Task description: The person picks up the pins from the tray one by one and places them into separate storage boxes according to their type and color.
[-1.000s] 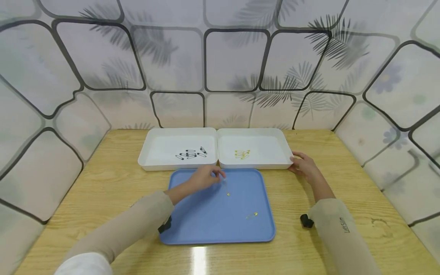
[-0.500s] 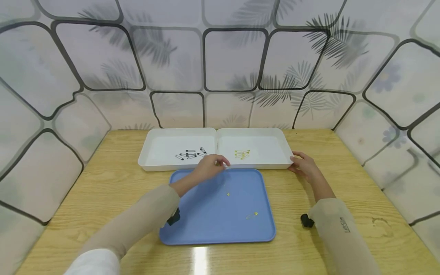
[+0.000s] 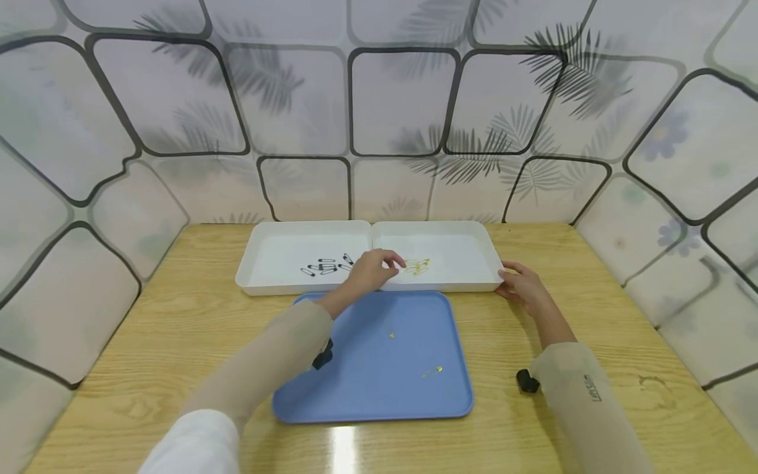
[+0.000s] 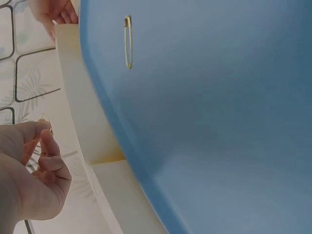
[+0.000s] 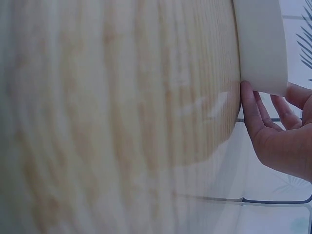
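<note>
My left hand (image 3: 370, 272) is over the near left part of the right white tray (image 3: 456, 253). Its thumb and index finger pinch a small gold safety pin (image 4: 50, 127), seen in the left wrist view. Several gold safety pins (image 3: 418, 266) lie in that tray, close to these fingertips. My right hand (image 3: 522, 288) holds the tray's near right corner. In the right wrist view its thumb is at the rim and the fingers (image 5: 251, 107) reach low along the wall. Two gold safety pins lie on the blue tray (image 3: 355, 388), one near its front right (image 3: 433, 372).
To the left, side by side with the right tray, a second white tray (image 3: 278, 257) holds several black safety pins (image 3: 322, 267). All the trays stand on a wooden table (image 3: 177, 316). A patterned backdrop (image 3: 403, 105) rises behind and at both sides.
From above the blue tray, my left hand has moved forward and a little right, over the white tray with the gold safety pins. My right hand has stayed at the tray's corner.
</note>
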The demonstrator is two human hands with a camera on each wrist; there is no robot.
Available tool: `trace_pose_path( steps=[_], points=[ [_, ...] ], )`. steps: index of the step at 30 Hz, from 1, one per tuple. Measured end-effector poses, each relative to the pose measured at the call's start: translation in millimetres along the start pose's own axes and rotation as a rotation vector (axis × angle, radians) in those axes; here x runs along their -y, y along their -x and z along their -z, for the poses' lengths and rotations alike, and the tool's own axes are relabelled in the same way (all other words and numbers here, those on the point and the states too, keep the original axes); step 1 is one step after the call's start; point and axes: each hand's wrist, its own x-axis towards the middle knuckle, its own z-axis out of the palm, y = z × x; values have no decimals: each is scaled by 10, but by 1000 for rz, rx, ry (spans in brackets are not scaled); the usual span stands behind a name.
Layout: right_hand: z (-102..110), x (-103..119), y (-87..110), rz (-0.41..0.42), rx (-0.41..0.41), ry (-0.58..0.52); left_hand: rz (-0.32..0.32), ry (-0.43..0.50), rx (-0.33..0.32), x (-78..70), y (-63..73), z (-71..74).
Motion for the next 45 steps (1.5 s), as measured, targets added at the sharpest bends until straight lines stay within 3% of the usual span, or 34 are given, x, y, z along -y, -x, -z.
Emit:
trace_pose_path(
  steps=[11, 27, 39, 45],
  points=[
    [-56, 51, 78, -20, 15, 15, 68, -75, -39, -17, -260, -57],
    [24, -27, -42, -6, 5, 1, 163, -113, -40, 16, -470, -213],
    [43, -61, -102, -16, -1, -23, 178, -121, -34, 45, -614, -327],
    [-40, 13, 3, 21, 9, 2, 163, -139, -34, 39, -659, -369]
  ],
)
